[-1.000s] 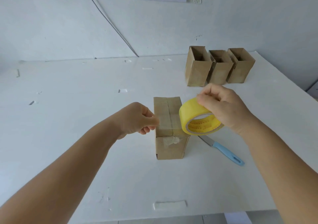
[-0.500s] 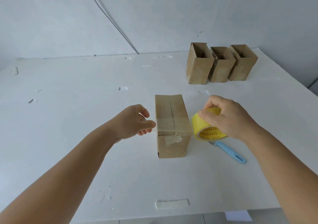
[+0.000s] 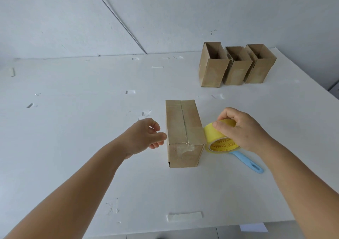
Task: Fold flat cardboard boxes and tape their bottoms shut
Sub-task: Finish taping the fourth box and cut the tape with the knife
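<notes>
White table (image 3: 73, 147). 1 left hand (image 3: 145, 137), fingers loosely curled, empty, just beside the left face of the taped box (image 3: 183, 134) without clear contact. 1 taped box at table centre, sealed seam up, clear tape running along the seam and down the near face. 1 yellow tape roll (image 3: 218, 139) at the box's right edge, grasped from above by 1 right hand (image 3: 244, 128), fingers wrapped over its rim. 1 blue-handled knife (image 3: 247, 162) on the table under that hand, blade hidden. 3 open boxes (image 3: 236, 68) upright in a row, far right, touching one another.
</notes>
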`<state>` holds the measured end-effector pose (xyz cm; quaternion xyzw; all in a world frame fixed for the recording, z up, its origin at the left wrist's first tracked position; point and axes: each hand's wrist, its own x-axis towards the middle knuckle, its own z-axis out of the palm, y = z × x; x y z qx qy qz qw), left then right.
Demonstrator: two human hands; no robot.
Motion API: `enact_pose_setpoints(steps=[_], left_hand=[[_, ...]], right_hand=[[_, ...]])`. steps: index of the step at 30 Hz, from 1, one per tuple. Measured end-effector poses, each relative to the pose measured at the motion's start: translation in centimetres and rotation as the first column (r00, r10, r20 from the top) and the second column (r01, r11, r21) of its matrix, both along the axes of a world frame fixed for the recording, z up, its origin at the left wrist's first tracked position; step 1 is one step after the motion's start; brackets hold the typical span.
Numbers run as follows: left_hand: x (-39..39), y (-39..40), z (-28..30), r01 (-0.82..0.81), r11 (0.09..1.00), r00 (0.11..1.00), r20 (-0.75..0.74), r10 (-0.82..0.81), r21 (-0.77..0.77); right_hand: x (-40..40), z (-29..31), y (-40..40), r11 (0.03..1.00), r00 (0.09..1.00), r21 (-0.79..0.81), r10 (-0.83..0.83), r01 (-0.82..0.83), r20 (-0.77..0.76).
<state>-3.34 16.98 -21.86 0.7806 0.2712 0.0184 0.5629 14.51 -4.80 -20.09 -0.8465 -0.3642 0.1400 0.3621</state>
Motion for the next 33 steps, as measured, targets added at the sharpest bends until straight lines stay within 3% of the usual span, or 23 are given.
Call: enact_pose_setpoints(steps=[6,11,13,16,19,21,24,26,28,30,33], left_hand=[[-0.1,0.7,-2.0,0.060,0.940,0.998,0.001,-0.063,-0.335],[-0.7,-0.4,-3.6,-0.022,0.922,0.994,-0.109,-0.022,-0.386],[-0.6,-0.9,-3.8,-0.106,0.954,0.994,-0.050,0.095,-0.280],[-1.0,-2.7,-2.7,-0.311,0.950,0.937,0.170,0.306,0.002],[-2.1,-6.1,-1.7,-0.199,0.962,0.946,0.293,0.139,0.185],[-2.6,-8.0,-2.2,-0.033,0.967,0.986,0.164,-0.009,0.252],[-2.7,-8.1,-2.8,0.108,0.956,0.991,-0.102,-0.082,0.274],[-2.6,-7.3,-2.3,0.137,0.867,0.979,-0.198,-0.045,0.480],[-1.6,-6.2,-0.7,0.129,0.707,0.991,-0.114,-0.068,0.695],[0.9,-5.2,1.0,0.224,0.562,0.959,-0.078,-0.272,0.796],[5.6,-4.5,2.3,0.451,0.335,0.831,-0.252,-0.497,0.827]], right_hand=[[0.0,-0.7,0.5,1.000,0.999,0.014,-0.015,0.016,-0.042],[-0.1,-0.6,0.5,1.000,0.999,0.008,-0.017,0.018,-0.041],[-0.1,-0.6,0.5,1.000,0.999,0.009,-0.027,0.028,-0.047],[-0.3,-0.7,0.6,0.999,0.998,0.020,-0.036,0.037,-0.046],[-0.5,-0.9,0.6,0.999,0.998,0.022,-0.044,0.045,-0.042],[-0.7,-0.9,0.6,0.999,0.998,0.022,-0.048,0.049,-0.044],[-0.6,-0.6,0.6,0.999,0.999,0.019,-0.039,0.040,-0.035],[-0.5,-0.5,0.6,1.000,0.999,0.010,-0.024,0.024,-0.028],[-0.5,-0.3,0.5,1.000,1.000,0.002,-0.015,0.015,-0.027],[-0.6,-0.2,0.5,1.000,1.000,-0.009,-0.005,0.005,-0.024],[-0.4,0.0,0.4,1.000,0.999,-0.016,0.018,-0.018,-0.027]])
